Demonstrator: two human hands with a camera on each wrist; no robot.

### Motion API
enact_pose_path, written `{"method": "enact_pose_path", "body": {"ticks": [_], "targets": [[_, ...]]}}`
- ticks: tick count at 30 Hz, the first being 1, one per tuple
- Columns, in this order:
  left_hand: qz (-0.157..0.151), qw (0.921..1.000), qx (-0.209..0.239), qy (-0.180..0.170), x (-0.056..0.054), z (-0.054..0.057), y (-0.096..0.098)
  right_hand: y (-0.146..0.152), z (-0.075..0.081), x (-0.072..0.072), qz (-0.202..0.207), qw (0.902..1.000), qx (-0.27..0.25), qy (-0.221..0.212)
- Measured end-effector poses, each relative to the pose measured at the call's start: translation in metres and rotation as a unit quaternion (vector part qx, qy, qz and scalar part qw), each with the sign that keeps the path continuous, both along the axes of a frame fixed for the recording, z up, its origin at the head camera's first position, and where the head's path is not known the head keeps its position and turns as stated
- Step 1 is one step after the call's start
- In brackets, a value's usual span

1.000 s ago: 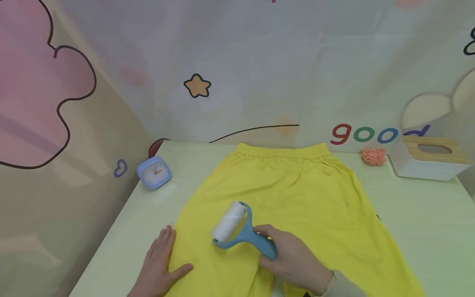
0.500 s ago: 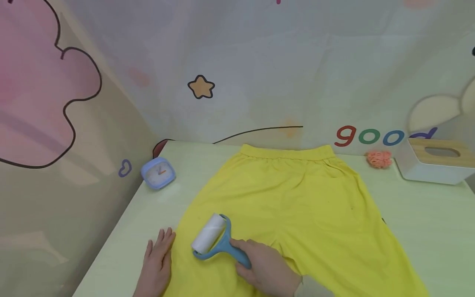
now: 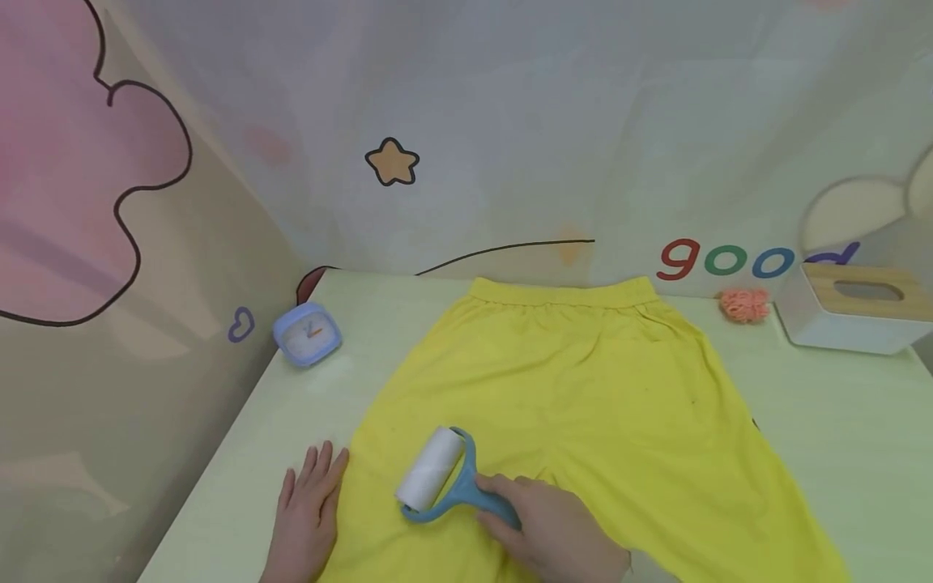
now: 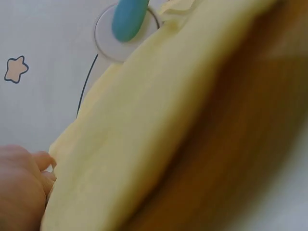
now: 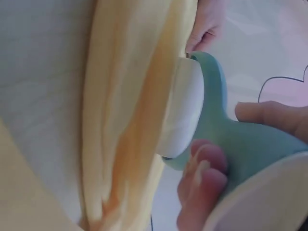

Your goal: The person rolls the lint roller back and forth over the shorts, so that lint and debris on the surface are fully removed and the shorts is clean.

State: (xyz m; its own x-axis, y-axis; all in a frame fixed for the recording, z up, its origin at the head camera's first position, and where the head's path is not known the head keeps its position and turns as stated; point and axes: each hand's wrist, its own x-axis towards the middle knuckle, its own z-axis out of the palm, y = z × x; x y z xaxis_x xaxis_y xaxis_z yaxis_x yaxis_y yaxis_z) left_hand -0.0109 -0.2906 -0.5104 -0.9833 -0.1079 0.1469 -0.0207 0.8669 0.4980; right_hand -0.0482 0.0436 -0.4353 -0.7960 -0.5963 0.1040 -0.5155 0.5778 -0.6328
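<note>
two hands (image 3: 302, 518) (image 3: 554, 522), one roller (image 3: 432, 470), one yellow garment (image 3: 583, 389)

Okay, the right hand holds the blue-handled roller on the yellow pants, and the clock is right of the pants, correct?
Not quite: the clock is left of the yellow pants, as the head view shows. The right hand does hold the blue-handled roller on them.
</note>
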Motion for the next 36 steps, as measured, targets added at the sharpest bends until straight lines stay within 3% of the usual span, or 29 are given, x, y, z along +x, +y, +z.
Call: {"method": "enact_pose_path", "body": {"ticks": [3,11,18,25,32,36], "targets": [[-0.007,0.9999,-0.006,0.013,0.000,0.001,0.002,0.009,0.007,0.002,0.005,0.9998,0.018,-0.010],[-0.010,0.9999,-0.012,0.008,-0.002,0.003,0.003,0.045,0.033,0.003,0.025,0.9941,0.092,-0.052],[-0.010,0.9999,-0.010,0.010,-0.003,0.005,0.003,0.063,0.038,0.007,0.017,0.9905,0.118,-0.069],[-0.012,0.9997,-0.012,0.019,-0.003,0.003,0.000,0.049,0.041,0.004,0.028,0.9926,0.112,-0.038],[-0.006,0.9999,-0.010,-0.001,-0.001,0.003,0.001,0.027,0.040,0.003,0.029,0.9947,0.099,0.002],[-0.003,0.9999,-0.010,0.007,0.000,0.001,0.001,0.016,0.039,0.001,0.026,0.9956,0.085,0.030]]}}
